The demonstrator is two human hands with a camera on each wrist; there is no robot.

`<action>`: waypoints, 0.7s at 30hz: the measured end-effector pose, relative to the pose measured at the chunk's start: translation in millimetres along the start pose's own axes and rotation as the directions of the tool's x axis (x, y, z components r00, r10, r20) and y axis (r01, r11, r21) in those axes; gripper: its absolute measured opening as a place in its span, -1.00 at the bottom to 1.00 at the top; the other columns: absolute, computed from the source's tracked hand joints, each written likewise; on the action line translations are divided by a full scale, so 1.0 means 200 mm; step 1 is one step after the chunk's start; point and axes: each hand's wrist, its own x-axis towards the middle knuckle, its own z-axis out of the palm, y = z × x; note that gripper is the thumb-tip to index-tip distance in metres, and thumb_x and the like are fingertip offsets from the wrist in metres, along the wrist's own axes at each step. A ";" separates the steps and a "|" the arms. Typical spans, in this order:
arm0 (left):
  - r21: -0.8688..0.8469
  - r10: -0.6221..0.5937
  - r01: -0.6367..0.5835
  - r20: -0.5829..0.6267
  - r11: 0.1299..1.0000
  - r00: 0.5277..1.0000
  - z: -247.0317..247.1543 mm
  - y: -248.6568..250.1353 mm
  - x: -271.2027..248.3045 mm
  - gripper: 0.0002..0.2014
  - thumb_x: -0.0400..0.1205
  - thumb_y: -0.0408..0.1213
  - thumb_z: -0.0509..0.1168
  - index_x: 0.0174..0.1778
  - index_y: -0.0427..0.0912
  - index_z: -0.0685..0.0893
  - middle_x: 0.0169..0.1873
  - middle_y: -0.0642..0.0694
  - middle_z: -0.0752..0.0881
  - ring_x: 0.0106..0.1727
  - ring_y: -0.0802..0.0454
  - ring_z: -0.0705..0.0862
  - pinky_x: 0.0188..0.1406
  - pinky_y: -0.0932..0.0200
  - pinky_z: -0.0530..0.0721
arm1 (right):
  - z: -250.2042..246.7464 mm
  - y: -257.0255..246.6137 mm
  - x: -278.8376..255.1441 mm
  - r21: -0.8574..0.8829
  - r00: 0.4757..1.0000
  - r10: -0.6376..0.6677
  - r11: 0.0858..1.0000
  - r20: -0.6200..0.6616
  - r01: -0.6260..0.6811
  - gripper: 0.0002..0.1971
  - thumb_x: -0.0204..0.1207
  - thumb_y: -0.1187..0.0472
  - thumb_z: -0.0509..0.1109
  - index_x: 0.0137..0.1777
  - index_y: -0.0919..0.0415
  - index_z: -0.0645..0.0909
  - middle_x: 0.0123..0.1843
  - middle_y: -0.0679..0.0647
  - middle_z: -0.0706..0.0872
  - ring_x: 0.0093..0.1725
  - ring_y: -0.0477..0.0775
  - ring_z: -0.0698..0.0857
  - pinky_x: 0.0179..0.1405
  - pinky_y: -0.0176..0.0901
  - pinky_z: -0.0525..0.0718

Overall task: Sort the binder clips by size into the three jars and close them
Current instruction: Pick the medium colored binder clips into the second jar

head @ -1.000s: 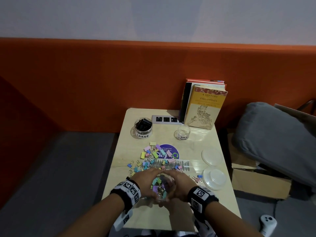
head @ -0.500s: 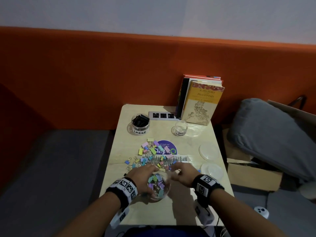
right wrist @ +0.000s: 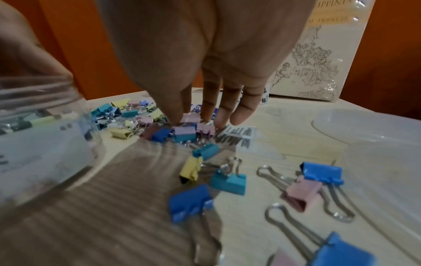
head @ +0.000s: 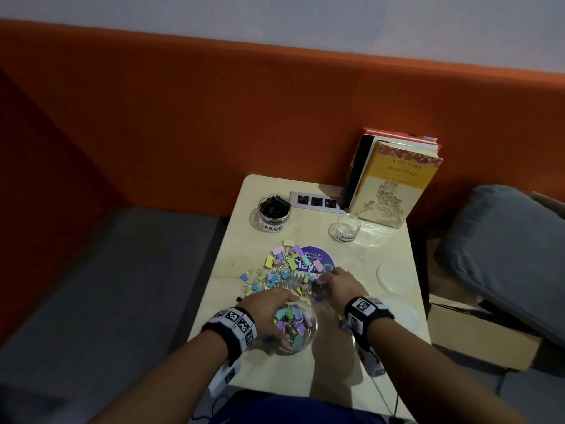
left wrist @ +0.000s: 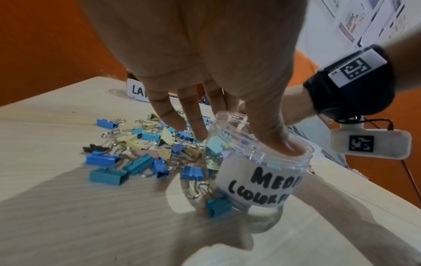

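The clear jar marked MEDIUM point(head: 298, 328) point(left wrist: 262, 180) stands near the table's front edge, part full of pastel clips. My left hand point(head: 272, 304) point(left wrist: 239, 136) grips its rim, thumb inside the mouth and fingers outside. My right hand point(head: 331, 278) point(right wrist: 205, 120) reaches down on the right side of the loose clip pile point(head: 287, 267) point(right wrist: 182, 133); its straight fingertips touch pink and blue clips. At the back stand the LARGE jar point(head: 274, 212), holding black clips, and the SMALL jar point(head: 348, 228), which looks empty.
Two clear lids point(head: 394, 278) point(head: 397, 313) lie at the table's right edge. Books point(head: 394, 182) lean at the back right beside a socket strip point(head: 315, 201). The small table point(head: 305, 371) drops off on all sides. A grey cushion point(head: 504, 249) lies to the right.
My right hand has left the medium jar and moved forward to the clip pile. My left hand has stayed on the jar.
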 end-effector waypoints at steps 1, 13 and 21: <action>-0.006 -0.001 0.000 -0.003 1.000 1.000 0.00 0.00 0.00 -0.13 0.30 -0.04 0.67 0.52 0.15 0.41 0.46 0.12 0.52 0.42 0.00 0.55 0.40 0.06 0.56 | 0.01 0.00 0.01 -0.005 1.000 0.012 1.000 -0.011 -0.012 -0.65 0.52 0.04 0.43 0.30 0.02 0.66 0.26 0.14 0.60 0.20 0.24 0.66 0.18 -0.02 0.66; -0.018 0.006 -0.006 -0.008 1.000 1.000 -0.01 0.00 -0.01 -0.14 0.31 -0.05 0.68 0.51 0.17 0.41 0.45 0.13 0.53 0.41 0.00 0.56 0.39 0.05 0.59 | -0.04 -0.07 -0.05 0.098 0.985 0.136 0.987 -0.105 -0.126 -0.66 0.51 0.18 0.44 0.26 0.26 0.62 0.20 0.19 0.64 0.17 0.18 0.64 0.10 -0.16 0.61; 0.013 0.051 -0.051 0.008 0.999 0.999 -0.02 -0.01 -0.01 -0.16 0.33 0.00 0.66 0.50 0.14 0.42 0.45 0.13 0.52 0.41 0.01 0.55 0.37 0.05 0.58 | -0.08 -0.02 -0.21 0.437 0.966 0.246 0.879 -0.077 -0.189 -0.80 0.39 0.11 0.53 0.00 0.08 0.73 -0.08 0.00 0.78 -0.16 -0.04 0.67 -0.29 -0.30 0.56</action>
